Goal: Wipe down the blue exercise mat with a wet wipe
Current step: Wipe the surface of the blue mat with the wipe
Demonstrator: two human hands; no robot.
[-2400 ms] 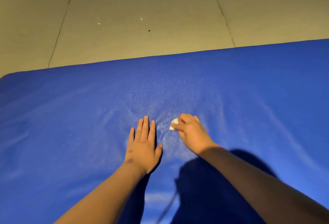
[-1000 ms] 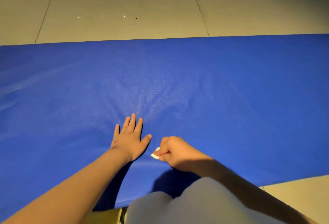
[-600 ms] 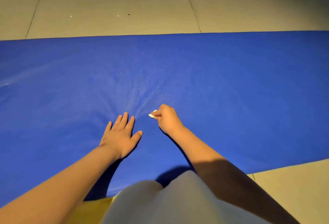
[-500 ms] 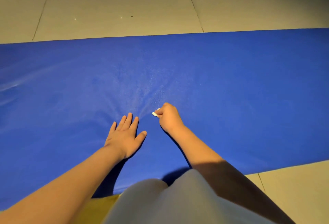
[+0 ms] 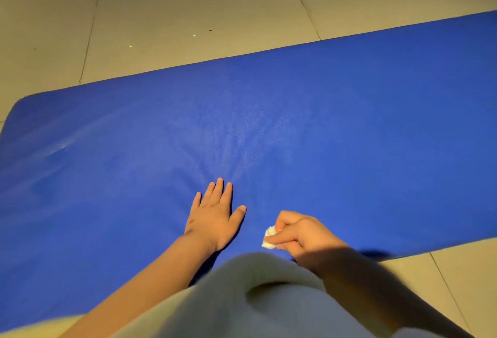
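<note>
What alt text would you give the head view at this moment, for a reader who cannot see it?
A person's right hand pinches a small crumpled white wet wipe against a blue exercise mat near its close edge, while the left hand rests flat on the mat beside it, fingers straight. The mat lies on a pale tiled floor, and the person's light clothing fills the bottom of the view.

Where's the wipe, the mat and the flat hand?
wet wipe (image 5: pixel 269 232), head view, crumpled white end.
blue mat (image 5: pixel 349 136), head view, bare surface.
left hand (image 5: pixel 213 216), head view, back of hand.
</note>
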